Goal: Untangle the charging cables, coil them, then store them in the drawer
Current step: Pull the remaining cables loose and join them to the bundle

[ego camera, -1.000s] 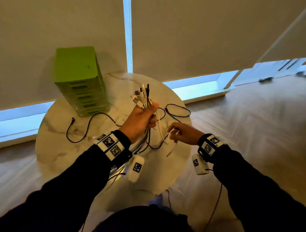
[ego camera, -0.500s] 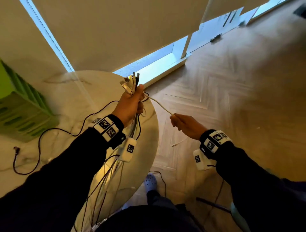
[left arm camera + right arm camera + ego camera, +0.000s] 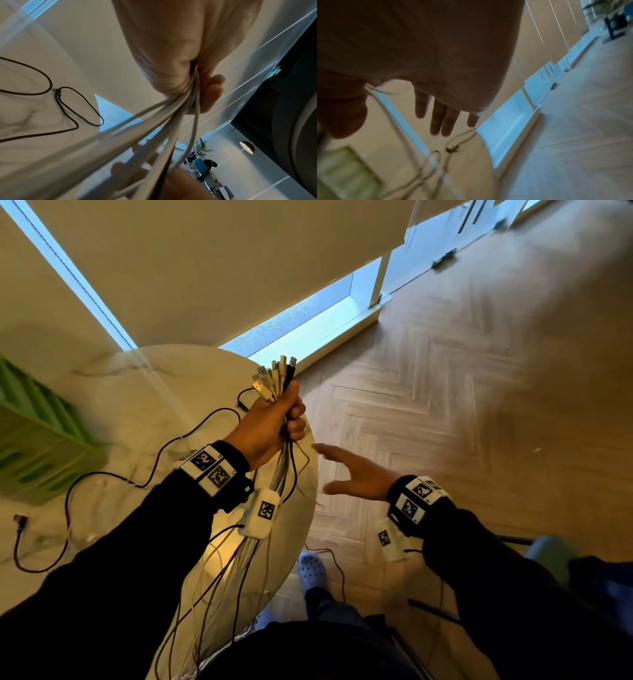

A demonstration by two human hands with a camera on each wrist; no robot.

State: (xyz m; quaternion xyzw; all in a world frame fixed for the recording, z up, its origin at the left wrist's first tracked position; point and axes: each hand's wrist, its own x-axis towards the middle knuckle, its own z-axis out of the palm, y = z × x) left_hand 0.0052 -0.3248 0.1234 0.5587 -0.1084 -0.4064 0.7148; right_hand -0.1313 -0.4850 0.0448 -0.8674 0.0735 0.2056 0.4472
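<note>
My left hand (image 3: 274, 422) grips a bundle of charging cables (image 3: 278, 378) in a fist, held above the right edge of the round marble table (image 3: 113, 426). The plug ends stick up above the fist; the white and black cords (image 3: 154, 128) hang down from it past the table edge. My right hand (image 3: 352, 474) is flat with straight fingers (image 3: 443, 121), holding nothing, just right of the hanging cords. A black cable (image 3: 102, 474) lies loose on the table. The green drawer unit (image 3: 37, 446) stands at the table's left.
Herringbone wood floor (image 3: 462, 405) spreads to the right of the table. Drawn blinds and a low window strip (image 3: 308, 323) run behind it. My foot in a pale blue clog (image 3: 311, 566) stands below the table edge. A blue chair (image 3: 555, 549) is at my right.
My right hand has let go of the white cable it was pulling out to the right and now lies flat. The left hand still grips the bundle. My head has turned further right.
</note>
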